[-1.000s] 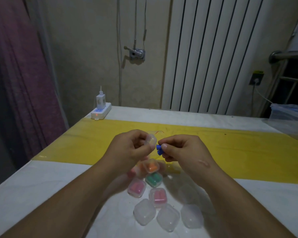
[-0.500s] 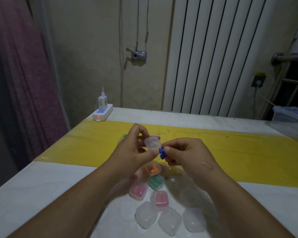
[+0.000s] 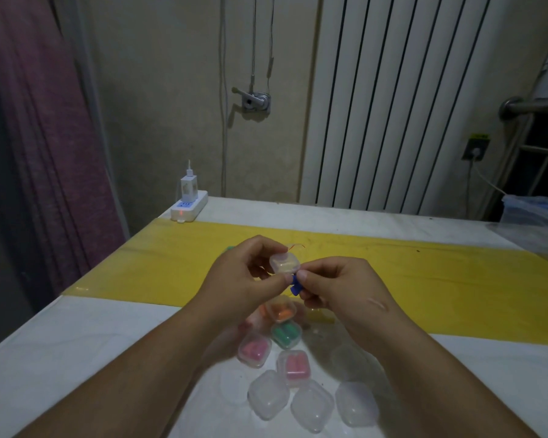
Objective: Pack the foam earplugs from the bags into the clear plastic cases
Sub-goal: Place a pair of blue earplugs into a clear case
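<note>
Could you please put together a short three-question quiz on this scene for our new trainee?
1. True or false: the right hand pinches blue earplugs.
2. What does the left hand hold? A) a clear case B) a charger C) a bag
3. What colour are the earplugs in the closed case lying just on the near side of the orange-filled case?
Key: 1 true; 2 A; 3 green.
</note>
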`<action>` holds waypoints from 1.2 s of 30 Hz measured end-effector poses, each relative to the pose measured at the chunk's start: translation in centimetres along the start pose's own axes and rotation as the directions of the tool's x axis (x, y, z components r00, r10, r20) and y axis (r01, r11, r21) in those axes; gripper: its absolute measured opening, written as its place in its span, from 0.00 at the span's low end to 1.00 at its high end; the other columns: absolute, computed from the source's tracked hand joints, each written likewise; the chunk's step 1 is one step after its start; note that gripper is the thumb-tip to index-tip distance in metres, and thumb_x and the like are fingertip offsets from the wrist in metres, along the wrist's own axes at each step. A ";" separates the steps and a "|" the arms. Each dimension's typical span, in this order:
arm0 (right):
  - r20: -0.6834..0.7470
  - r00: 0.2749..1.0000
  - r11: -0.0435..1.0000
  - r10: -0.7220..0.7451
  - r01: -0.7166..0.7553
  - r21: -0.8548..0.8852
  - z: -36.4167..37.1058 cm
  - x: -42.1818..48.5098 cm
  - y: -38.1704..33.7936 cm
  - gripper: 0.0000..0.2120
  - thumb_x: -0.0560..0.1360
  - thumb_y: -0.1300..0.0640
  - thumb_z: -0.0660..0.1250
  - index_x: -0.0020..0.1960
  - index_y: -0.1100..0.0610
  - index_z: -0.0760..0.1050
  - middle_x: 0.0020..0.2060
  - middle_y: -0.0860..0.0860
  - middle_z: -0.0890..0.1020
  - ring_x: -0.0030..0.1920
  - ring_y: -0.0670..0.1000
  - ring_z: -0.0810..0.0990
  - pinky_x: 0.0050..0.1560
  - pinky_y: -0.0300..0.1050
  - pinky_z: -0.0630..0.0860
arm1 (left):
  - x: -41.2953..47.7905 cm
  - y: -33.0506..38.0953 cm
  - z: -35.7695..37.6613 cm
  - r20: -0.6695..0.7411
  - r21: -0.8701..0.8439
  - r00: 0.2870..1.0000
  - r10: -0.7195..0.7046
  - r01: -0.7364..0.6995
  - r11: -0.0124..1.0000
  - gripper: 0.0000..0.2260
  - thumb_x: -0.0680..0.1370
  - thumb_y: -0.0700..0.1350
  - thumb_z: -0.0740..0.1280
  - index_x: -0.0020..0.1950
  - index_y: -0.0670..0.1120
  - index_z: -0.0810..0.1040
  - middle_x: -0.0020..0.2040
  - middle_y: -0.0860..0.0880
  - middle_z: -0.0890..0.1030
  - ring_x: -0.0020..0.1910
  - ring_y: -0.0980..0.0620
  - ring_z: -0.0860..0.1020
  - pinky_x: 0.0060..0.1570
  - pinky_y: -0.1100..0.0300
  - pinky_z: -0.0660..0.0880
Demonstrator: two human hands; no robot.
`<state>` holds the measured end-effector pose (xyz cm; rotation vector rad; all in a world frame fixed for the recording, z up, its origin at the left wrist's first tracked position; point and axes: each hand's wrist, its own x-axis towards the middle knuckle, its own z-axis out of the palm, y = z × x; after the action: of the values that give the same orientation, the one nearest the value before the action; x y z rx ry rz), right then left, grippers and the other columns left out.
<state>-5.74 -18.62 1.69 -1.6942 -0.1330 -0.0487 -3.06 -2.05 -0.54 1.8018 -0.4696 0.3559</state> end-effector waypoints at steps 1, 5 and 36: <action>0.001 1.000 1.000 0.001 -0.001 0.005 0.0 0.0 0.0 0.08 0.76 0.67 0.68 0.41 0.59 0.83 0.31 0.54 0.82 0.29 0.44 0.77 0.31 0.36 0.75 | 0.0 -0.1 0.0 -0.009 -0.004 1.000 -0.001 0.001 1.000 0.14 0.65 0.48 0.76 0.49 0.52 0.81 0.43 0.53 0.84 0.43 0.50 0.82 0.46 0.49 0.80; 0.012 1.000 0.999 0.020 -0.021 0.027 0.1 0.3 0.3 0.10 0.76 0.66 0.67 0.40 0.58 0.83 0.29 0.52 0.82 0.29 0.45 0.77 0.32 0.38 0.77 | 0.1 -0.1 0.3 -0.042 0.010 0.999 0.014 -0.014 1.000 0.15 0.67 0.36 0.77 0.48 0.52 0.80 0.42 0.54 0.84 0.42 0.55 0.82 0.45 0.56 0.80; -0.103 0.995 0.999 0.016 -0.021 -0.046 -0.6 0.7 0.9 0.06 0.74 0.66 0.70 0.41 0.58 0.83 0.32 0.53 0.82 0.32 0.47 0.78 0.36 0.41 0.77 | -0.2 1.1 0.2 0.082 -0.151 0.974 -0.211 0.221 0.963 0.14 0.74 0.27 0.62 0.47 0.43 0.80 0.49 0.43 0.80 0.36 0.50 0.81 0.40 0.56 0.80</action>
<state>-4.90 -19.32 0.92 -1.7361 -0.0394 -0.1257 -3.76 -2.45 0.27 1.6921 -0.3325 0.1046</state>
